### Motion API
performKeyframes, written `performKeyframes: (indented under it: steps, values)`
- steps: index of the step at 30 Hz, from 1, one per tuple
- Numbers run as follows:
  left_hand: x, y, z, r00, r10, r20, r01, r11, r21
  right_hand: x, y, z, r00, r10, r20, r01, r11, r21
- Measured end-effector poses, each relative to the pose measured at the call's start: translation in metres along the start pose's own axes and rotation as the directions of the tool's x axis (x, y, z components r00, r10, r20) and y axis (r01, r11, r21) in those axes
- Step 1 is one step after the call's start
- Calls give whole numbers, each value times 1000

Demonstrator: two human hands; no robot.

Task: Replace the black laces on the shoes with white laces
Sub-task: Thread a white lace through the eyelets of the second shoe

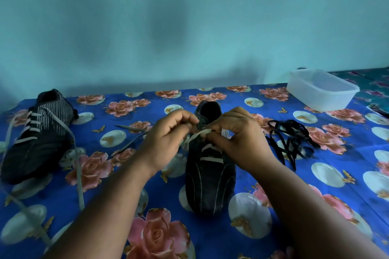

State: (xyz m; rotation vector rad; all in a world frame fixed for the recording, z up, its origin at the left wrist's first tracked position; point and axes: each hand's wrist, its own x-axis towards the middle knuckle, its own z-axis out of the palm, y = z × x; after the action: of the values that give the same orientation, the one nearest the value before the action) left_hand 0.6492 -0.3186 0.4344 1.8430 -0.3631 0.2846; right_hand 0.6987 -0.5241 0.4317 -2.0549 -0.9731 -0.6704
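The white lace (199,133) was pinched crosswise between both hands (168,132) (235,134) above the shoe's (210,174) upper eyelets.

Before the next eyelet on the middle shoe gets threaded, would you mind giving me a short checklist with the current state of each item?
1. White lace gripped: ok, the left hand and right hand both pinch it above the middle shoe.
2. Lower eyelets laced in white: ok, white bars cross the front.
3. Which eyelet is next: cannot tell, the hands cover the upper eyelets.
4. Lace tip condition: cannot tell, too small and blurred.
5. Black laces out of the way: ok, piled on the cloth to the right, apart from the shoe.
6. Left shoe laced in white: ok, ends trail loose.
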Motion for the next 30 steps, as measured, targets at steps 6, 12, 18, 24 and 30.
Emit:
performKeyframes:
  steps: [6,12,18,24,30]
  values:
    - [4,-21,8,992,47,118,-64,988,138,0,-7,-9,995,45,85,-74,922,379]
    - [4,-19,8,996,-4,93,-5,995,96,3,-1,-20,938,315,142,-312,593,742]
    - [4,-21,8,997,16,82,-22,997,73,7,17,-32,866,495,70,-340,480,808]
    - [4,-21,11,998,9,58,-12,998,54,6,41,-41,661,736,150,-529,314,789]
    - [3,-18,12,1000,-18,20,17,1000,25,8,64,-62,342,930,133,-522,70,850]
